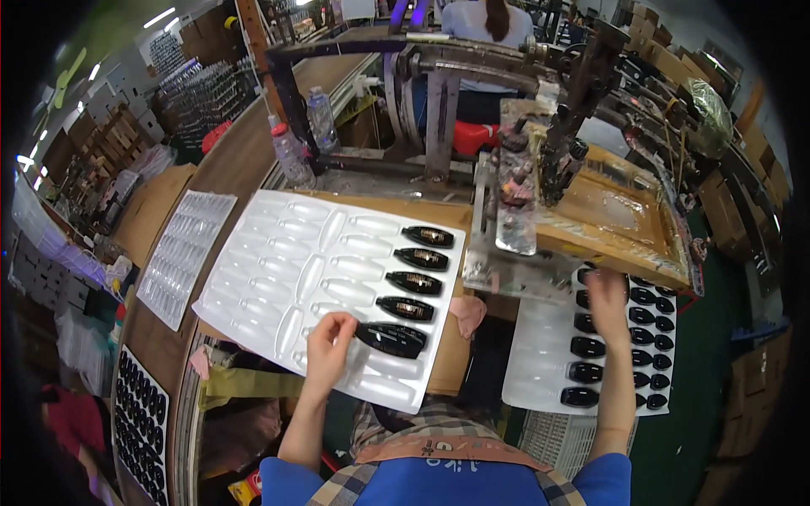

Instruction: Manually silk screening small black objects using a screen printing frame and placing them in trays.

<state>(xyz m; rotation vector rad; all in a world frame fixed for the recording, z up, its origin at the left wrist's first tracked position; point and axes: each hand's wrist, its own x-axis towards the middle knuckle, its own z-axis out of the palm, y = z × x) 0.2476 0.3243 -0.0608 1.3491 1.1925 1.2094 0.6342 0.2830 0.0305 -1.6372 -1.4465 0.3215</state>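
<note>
My left hand (331,347) pinches the narrow end of a glossy black oval piece (391,340) with pale print on its face. That piece is over the lower part of a white moulded tray (291,270) with rows of oval hollows. Several like it, black with gold print (415,283), lie in the tray's right column. My right hand (606,299) reaches over the far part of a second white tray (533,358), beside its black oval pieces (588,347). Its fingers are smeared by motion, so any hold is unclear.
A printing machine with a wooden-framed screen (607,211) stands beyond the right tray. On the left, a conveyor belt (221,164) carries a clear tray (186,253) and a tray of black pieces (142,422). Plastic bottles (291,156) stand by the machine frame. A person (485,51) sits beyond.
</note>
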